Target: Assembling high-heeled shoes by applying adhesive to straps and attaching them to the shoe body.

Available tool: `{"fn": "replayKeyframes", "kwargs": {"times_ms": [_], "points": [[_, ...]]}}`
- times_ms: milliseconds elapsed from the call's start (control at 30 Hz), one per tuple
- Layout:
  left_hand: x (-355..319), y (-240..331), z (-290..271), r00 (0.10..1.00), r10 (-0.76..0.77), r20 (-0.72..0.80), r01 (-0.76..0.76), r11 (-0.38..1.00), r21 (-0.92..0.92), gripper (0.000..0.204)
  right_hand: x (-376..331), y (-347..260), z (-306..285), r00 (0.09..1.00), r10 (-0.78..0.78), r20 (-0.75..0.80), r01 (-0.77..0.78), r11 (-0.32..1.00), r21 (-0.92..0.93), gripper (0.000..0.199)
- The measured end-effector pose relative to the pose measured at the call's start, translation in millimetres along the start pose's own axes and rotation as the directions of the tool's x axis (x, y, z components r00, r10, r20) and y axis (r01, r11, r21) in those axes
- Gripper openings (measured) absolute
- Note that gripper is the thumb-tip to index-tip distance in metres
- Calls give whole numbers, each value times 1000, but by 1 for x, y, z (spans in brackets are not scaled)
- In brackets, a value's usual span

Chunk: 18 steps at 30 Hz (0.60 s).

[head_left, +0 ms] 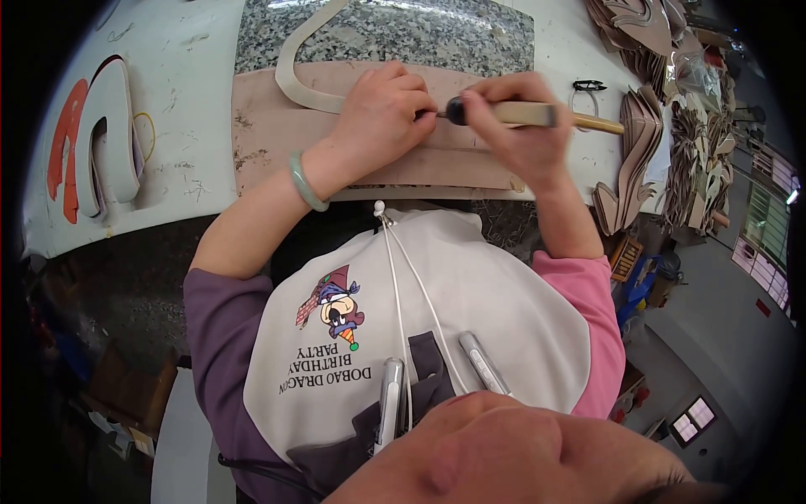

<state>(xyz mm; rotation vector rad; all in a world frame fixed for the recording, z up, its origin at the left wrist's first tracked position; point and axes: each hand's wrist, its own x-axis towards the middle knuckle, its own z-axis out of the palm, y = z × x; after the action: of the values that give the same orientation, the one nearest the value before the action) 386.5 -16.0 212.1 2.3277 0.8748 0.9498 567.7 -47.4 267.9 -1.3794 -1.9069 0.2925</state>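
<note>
My left hand (pixel 382 113), with a pale green bangle on its wrist, is closed over a long beige strip (pixel 290 80). The strip curves from the far edge down into this hand; its fingertips are bunched beside a thin dark tip. My right hand (pixel 525 126) is wrapped round a tool with a black rounded end (pixel 456 111), which points at the left fingertips. Past the right hand a brass-coloured rod (pixel 598 123) sticks out; I cannot tell whether it belongs to the tool. Both hands work above a worn pinkish-tan board (pixel 277 134).
A speckled granite slab (pixel 386 38) lies beyond the board on the white table (pixel 189 109). Curved strips (pixel 126 160) and a red-orange piece (pixel 67 151) lie at left. Black-handled snips (pixel 589 86) and stacks of brown cut pieces (pixel 634 160) sit at right.
</note>
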Motion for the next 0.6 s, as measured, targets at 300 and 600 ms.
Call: {"fn": "replayKeyframes", "kwargs": {"times_ms": [300, 600], "points": [[-3, -1, 0, 998, 34, -46, -33, 999, 22, 8, 2, 4, 1, 998, -49, 42, 48, 999, 21, 19], [-8, -4, -5, 997, 29, -71, -29, 1000, -1, 10, 10, 5, -1, 992, -106, 64, 99, 990, 98, 19]]}}
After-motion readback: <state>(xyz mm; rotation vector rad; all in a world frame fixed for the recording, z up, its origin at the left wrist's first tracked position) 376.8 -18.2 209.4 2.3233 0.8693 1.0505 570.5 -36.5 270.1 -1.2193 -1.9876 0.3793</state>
